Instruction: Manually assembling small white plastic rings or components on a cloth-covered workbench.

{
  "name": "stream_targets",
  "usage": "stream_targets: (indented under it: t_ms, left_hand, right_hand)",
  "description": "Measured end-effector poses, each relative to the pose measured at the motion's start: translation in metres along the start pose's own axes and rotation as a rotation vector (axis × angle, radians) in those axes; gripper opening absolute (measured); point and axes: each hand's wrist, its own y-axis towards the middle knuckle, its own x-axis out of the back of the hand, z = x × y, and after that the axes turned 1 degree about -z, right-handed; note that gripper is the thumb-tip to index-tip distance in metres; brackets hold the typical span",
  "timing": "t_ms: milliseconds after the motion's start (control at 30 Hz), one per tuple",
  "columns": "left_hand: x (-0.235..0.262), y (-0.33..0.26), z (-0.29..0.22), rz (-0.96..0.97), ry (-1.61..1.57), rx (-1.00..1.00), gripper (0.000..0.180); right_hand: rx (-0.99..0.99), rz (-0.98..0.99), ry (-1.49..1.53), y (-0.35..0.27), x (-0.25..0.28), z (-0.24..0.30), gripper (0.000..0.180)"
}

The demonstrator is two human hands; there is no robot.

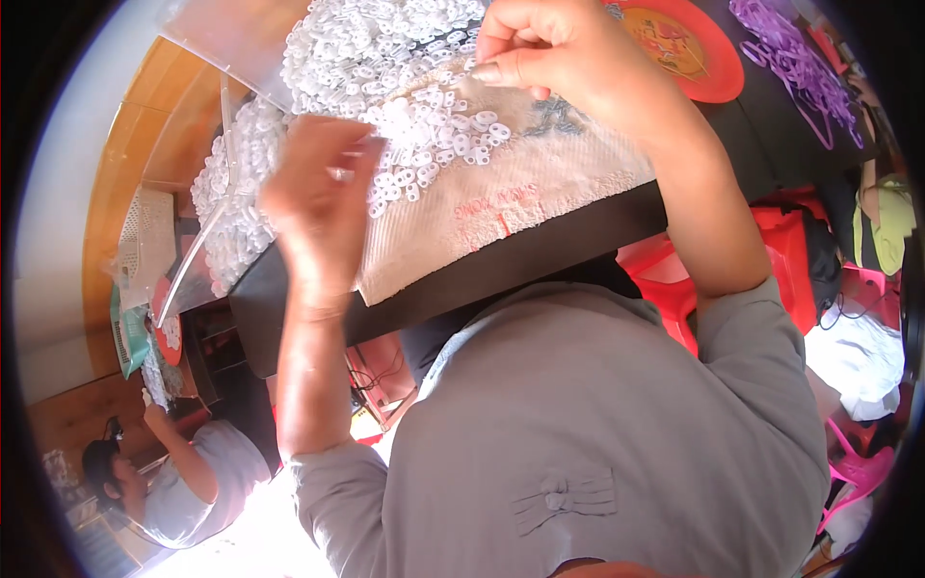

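A big heap of small white plastic pieces with two holes each (371, 48) lies at the far side of the table. A looser spread of the same pieces (453, 130) reaches onto a beige ribbed cloth (443, 212). My left hand (323, 188) hovers at the left edge of this spread, smeared by motion. Something whitish shows near its fingers, too blurred to name. Above the far part of the cloth, my right hand (540, 48) has thumb and fingers closed in a pinch. Whatever that pinch holds, if anything, is hidden.
A red round plate (718, 72) with an orange middle sits at the far right, beside a pile of purple strips (800, 63). More white pieces (236, 183) lie behind a clear curved edge at left. Red stools (771, 241) stand right. Another person (193, 482) sits lower left.
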Motion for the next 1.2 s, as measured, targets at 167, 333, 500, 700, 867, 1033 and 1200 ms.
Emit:
stream_targets:
  t_ms: [167, 333, 500, 700, 867, 1033, 1200]
  left_hand:
    - [-0.056, -0.01, 0.001, 0.265, 0.202, -0.247, 0.022]
    - [-0.066, -0.019, 0.008, 0.382, 0.266, -0.249, 0.02]
    - [-0.058, -0.024, 0.013, 0.392, 0.201, -0.195, 0.018]
    - [-0.051, -0.021, 0.01, 0.418, 0.281, -0.204, 0.015]
    - [-0.05, -0.015, 0.002, 0.362, 0.021, 0.025, 0.007]
    - [-0.058, -0.001, -0.012, 0.394, -0.514, 0.552, 0.012]
    - [-0.068, 0.007, -0.015, 0.407, -0.862, 0.818, 0.014]
  right_hand:
    - [0.026, 0.054, -0.481, -0.014, 0.008, -0.023, 0.008]
    - [0.192, 0.107, -0.821, -0.037, 0.022, -0.064, 0.011]
    - [0.172, 0.285, -0.898, -0.035, 0.013, -0.063, 0.014]
    - [0.276, 0.168, -0.695, -0.022, 0.004, -0.068, 0.008]
    - [-0.003, 0.208, -0.103, -0.021, 0.013, -0.066, 0.004]
    - [-0.177, 0.193, 0.148, -0.028, 0.011, -0.048, 0.003]
    - [-0.158, 0.172, 0.2, -0.031, 0.004, -0.046, 0.004]
